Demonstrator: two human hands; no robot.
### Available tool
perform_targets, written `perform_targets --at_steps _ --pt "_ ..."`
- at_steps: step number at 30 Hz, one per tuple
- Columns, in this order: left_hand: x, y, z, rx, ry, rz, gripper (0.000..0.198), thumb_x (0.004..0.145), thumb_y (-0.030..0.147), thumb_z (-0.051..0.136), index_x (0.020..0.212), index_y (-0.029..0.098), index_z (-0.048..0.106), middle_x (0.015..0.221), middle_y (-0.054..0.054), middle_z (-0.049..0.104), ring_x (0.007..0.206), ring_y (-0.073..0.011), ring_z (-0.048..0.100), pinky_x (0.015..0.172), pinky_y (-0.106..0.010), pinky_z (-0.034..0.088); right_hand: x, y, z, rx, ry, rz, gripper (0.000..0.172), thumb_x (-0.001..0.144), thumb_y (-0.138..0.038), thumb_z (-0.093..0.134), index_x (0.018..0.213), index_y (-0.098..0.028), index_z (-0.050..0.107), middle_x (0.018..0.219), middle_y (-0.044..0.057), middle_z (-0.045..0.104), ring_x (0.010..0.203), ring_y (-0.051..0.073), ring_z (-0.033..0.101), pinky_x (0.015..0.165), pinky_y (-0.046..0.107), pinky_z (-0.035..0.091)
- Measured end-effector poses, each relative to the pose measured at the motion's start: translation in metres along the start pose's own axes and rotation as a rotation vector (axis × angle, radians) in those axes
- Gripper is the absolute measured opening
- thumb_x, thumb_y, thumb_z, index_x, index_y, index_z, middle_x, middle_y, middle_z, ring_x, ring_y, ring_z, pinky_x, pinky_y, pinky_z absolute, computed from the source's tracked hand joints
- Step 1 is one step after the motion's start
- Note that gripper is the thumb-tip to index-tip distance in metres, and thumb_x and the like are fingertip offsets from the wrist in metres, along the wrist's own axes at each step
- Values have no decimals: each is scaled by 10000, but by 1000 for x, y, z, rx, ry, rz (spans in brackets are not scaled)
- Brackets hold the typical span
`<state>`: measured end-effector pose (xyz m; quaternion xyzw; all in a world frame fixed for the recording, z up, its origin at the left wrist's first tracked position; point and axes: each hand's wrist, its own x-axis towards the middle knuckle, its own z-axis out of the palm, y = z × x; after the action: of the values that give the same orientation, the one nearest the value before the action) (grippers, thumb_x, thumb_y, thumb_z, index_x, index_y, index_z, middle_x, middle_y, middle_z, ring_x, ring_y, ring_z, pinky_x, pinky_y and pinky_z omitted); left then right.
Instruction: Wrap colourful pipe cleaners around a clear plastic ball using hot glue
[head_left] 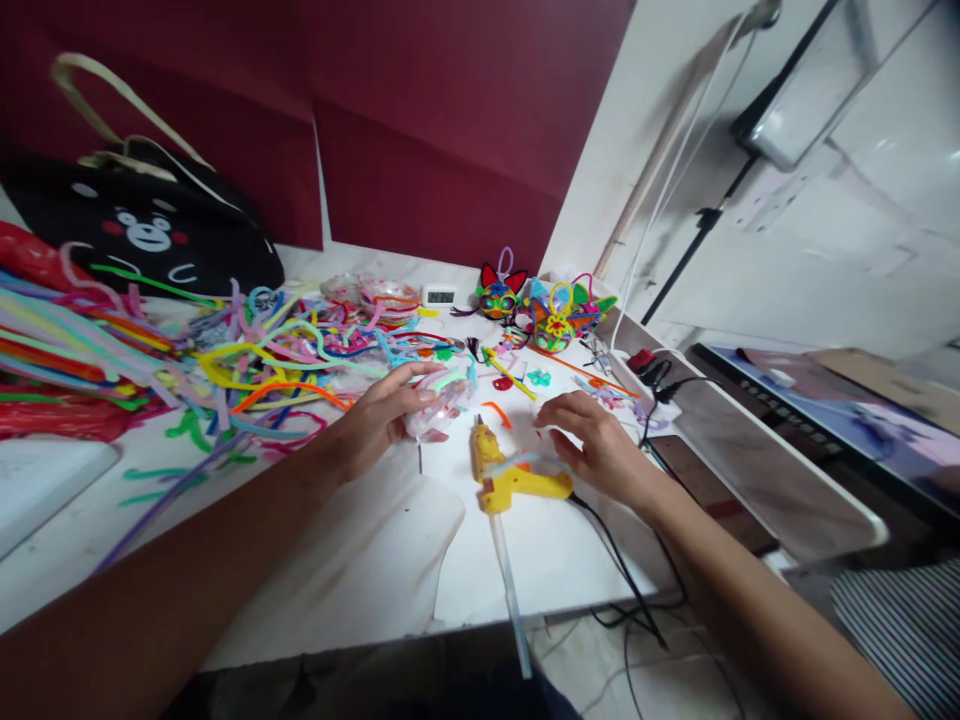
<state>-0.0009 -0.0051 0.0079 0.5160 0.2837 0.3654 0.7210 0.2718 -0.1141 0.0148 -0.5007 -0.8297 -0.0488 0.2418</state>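
Note:
My left hand is closed around a small clear plastic bag with pale pink and whitish contents, held just above the table. What exactly is inside cannot be made out. My right hand hovers over the white work surface with its fingers curved and apart, and no held thing shows in it. Between the hands lies a yellow hot glue gun, its nozzle pointing away from me. A long translucent glue stick sticks out of its back, past the table's front edge.
Bundles of colourful pipe cleaners cover the left side. Finished cat-faced pipe-cleaner ornaments stand at the back beside a small digital clock. A black bag sits back left. The glue gun's black cord hangs over the front edge.

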Motion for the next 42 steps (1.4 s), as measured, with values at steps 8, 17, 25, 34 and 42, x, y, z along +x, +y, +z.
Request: perform_targets --at_steps 8,17,25,34,42 --pt "1 -2 -2 16 -1 21 498 687 301 762 1164 253 626 1052 -50 668 940 -246 641 731 -405 629 -7 -48 -5 -45 -321 100 331 794 -129 624 1120 -106 674 1086 164 672 1001 297 645 882 438 543" --pt "0 0 -2 -57 6 30 511 681 279 762 1167 231 614 1080 -62 661 927 -233 634 742 -420 624 -15 -64 -2 -20 -310 122 272 793 -76 531 1003 -130 696 1024 139 662 959 273 630 852 434 561" --pt "-1 2 -2 -98 33 25 449 708 215 725 1143 211 614 1098 -77 683 963 -277 674 721 -421 628 -18 -54 18 -187 -261 109 392 783 -94 567 1166 -108 649 1188 188 630 1062 316 621 891 461 569" --pt "-1 16 3 -341 84 -97 372 953 316 405 1106 91 659 1041 -151 744 867 -319 740 611 -416 635 -20 -57 28 -146 -213 125 363 923 -199 476 1233 -86 626 1184 181 658 1056 312 613 907 492 545" --pt "-2 16 0 -391 45 -143 502 972 475 364 1230 121 609 1068 -155 751 917 -341 742 583 -395 638 -12 -57 36 -171 -319 190 465 857 -197 510 1302 -77 571 1254 168 625 1119 315 567 977 466 485"
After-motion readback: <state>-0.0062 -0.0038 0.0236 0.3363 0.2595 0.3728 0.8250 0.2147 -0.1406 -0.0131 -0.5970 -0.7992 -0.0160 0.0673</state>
